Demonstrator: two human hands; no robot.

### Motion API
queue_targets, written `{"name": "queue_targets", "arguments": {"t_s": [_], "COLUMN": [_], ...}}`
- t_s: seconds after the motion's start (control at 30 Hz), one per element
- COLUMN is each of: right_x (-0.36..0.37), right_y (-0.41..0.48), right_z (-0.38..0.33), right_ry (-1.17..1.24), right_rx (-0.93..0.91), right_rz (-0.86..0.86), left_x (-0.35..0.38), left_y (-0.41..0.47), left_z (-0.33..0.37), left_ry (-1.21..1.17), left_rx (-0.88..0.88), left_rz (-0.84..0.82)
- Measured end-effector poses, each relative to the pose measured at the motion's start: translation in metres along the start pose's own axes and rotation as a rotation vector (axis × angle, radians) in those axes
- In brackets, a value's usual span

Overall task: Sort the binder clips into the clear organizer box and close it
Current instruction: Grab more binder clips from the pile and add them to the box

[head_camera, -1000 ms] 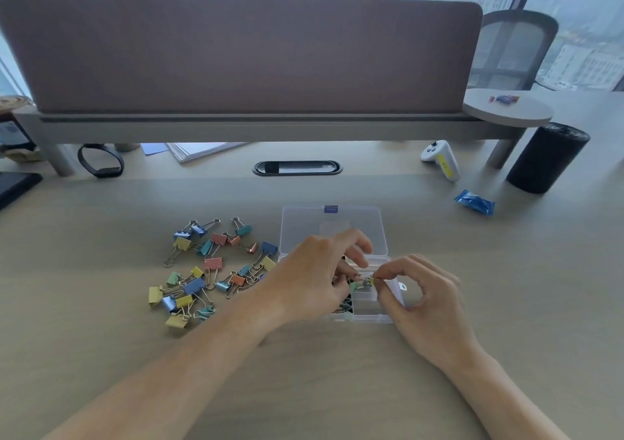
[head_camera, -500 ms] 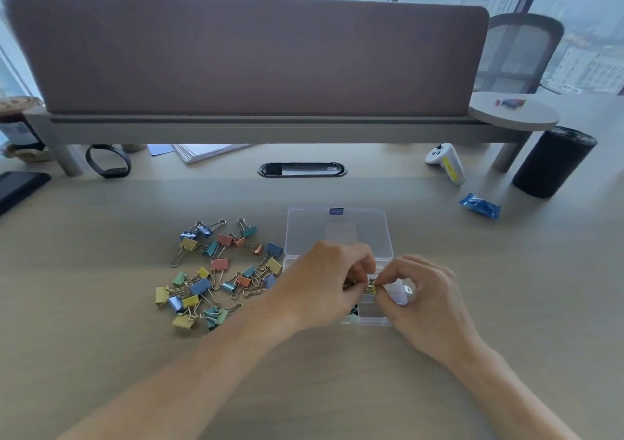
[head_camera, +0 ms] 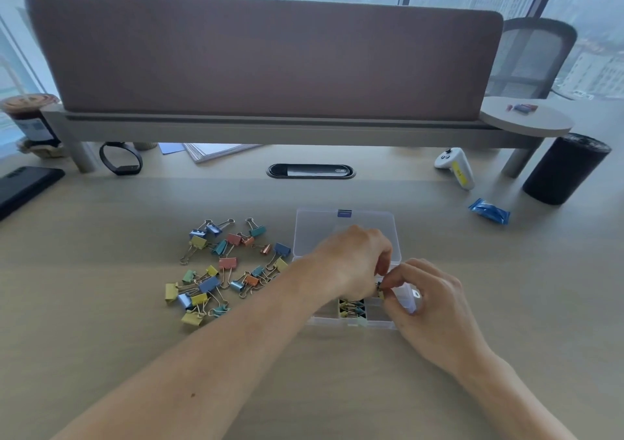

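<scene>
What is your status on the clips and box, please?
Left hand and right hand pinch one clip over box. Lid open, pile beside it. Nothing blocking.

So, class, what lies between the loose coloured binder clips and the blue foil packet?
The clear plastic organizer box, lid open, seen in the head view.

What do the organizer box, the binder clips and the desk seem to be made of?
Organizer box: clear, glossy plastic, since the desk shows through its lid. Binder clips: probably painted metal bodies in pastel colours, with shiny wire handles. The desk: pale, matte, wood-look surface with faint grain, likely laminate or wood.
</scene>
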State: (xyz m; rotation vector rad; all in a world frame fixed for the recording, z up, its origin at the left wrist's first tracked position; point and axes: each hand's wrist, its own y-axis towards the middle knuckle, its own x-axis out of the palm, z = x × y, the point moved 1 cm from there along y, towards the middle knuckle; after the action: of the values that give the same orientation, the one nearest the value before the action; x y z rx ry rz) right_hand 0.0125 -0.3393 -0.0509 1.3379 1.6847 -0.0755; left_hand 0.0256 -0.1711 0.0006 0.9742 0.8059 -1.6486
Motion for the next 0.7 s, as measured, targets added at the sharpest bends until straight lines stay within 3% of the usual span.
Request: {"name": "queue_targets", "arguments": {"t_s": [0.23, 0.47, 0.6, 0.7], "right_x": [0.0, 0.002, 0.002, 0.002], "right_y": [-0.008, -0.01, -0.009, -0.009], "right_z": [0.004, 0.005, 0.004, 0.003], "right_ry": [-0.018, -0.082, -0.096, -0.091], "right_rx": [-0.104, -0.121, -0.116, -0.125], "right_rz": [-0.077, -0.058, -0.053, -0.049], "left_x": [-0.001, -0.027, -0.063, -0.073], "left_y": [0.003, -0.019, -0.036, -0.047], "left_z": [-0.002, -0.036, -0.09, -0.121], "left_ry": [-0.035, -0.291, -0.061, 0.145], "left_rx": [-0.023, -0.007, -0.198, -0.322], "left_rz": [-0.04, 0.029, 0.162, 0.046]}}
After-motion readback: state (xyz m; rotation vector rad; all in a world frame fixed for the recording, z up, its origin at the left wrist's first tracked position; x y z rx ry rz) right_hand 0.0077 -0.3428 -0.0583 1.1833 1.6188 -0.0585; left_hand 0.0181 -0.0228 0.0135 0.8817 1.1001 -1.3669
